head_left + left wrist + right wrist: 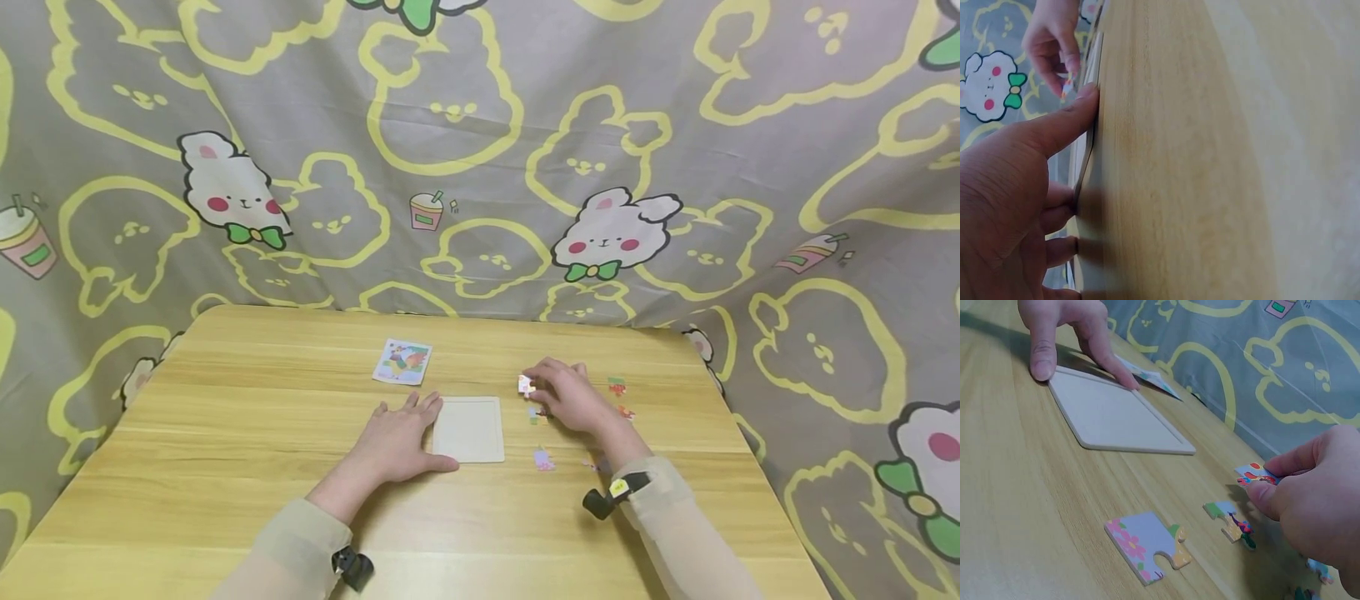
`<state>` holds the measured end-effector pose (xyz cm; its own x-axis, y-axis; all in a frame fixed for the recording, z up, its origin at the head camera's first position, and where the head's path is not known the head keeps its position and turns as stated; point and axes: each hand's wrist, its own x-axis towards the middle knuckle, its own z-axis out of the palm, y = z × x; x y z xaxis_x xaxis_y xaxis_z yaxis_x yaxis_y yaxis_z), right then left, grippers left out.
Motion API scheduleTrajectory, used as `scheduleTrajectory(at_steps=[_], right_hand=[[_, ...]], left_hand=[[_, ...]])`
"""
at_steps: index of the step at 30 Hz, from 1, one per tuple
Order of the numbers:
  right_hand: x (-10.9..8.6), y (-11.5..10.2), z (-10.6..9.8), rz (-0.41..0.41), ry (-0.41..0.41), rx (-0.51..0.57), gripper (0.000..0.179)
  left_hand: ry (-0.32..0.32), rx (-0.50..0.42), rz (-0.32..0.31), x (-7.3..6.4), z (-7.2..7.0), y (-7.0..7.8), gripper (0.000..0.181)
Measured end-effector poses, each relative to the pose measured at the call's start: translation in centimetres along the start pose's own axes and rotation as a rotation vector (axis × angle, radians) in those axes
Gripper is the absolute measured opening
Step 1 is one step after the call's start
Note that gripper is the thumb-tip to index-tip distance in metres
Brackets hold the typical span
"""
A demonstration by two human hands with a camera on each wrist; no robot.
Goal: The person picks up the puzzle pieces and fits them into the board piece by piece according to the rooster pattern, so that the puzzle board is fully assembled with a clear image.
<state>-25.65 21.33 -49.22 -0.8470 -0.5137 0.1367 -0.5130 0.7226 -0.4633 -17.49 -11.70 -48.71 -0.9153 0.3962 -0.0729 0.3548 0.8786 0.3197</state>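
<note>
A small square white puzzle tray (470, 429) with a raised rim lies flat on the table. My left hand (401, 442) rests at its left side, thumb and fingers spread, touching two of its corners in the right wrist view. To the right of the tray, my right hand (573, 396) pinches a colourful puzzle piece (1251, 472) between thumb and fingers, just above the table. Below that hand lies a piece with green, blue and yellow print (1230, 524). Nearer the front is a lilac piece with pink flowers (1141, 544).
Behind my left hand lies a square picture card (402, 362). More puzzle pieces (617, 386) are scattered on the right part of the wooden table (225, 450), some partly behind my right arm. A grey patterned curtain (465, 275) hangs along the table's back edge.
</note>
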Motion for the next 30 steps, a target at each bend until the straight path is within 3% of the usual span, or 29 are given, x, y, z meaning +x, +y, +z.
scheduleTrajectory(at_steps=[12, 30], right_hand=[[0.0, -2.4, -0.6, -0.03, -0.019, 0.075, 0.037], [1.1, -5.0, 0.9, -0.075, -0.063, 0.093, 0.036]], left_hand=[[-0.008, -0.031, -0.016, 0.1, -0.1, 0.1, 0.112], [-0.012, -0.046, -0.023, 0.1, 0.0, 0.1, 0.113]])
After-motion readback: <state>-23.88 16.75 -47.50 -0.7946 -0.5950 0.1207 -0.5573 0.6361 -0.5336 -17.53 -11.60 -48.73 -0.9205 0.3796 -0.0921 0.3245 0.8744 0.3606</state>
